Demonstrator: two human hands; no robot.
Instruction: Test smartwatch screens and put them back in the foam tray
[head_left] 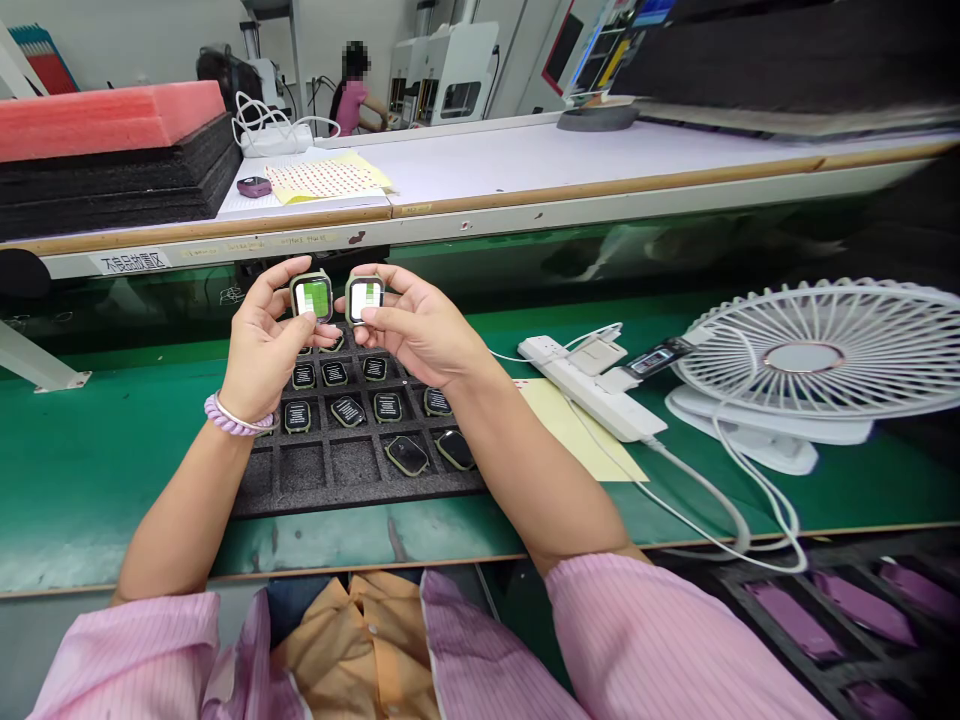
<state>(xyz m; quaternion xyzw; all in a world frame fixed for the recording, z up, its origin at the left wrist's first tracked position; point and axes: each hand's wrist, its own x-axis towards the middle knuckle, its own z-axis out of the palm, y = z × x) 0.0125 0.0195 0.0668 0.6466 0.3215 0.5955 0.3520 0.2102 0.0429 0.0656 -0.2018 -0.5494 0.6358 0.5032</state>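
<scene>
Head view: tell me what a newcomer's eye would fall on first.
Probably the left watch and the right watch, lit green and white, held side by side in the left hand and right hand above a black tray. Next, perhaps, the big white fan at right and the pink foam slab at upper left.

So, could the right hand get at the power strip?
Probably yes: the power strip lies off to its right with nothing tall between, though the right hand is holding a watch.
</scene>
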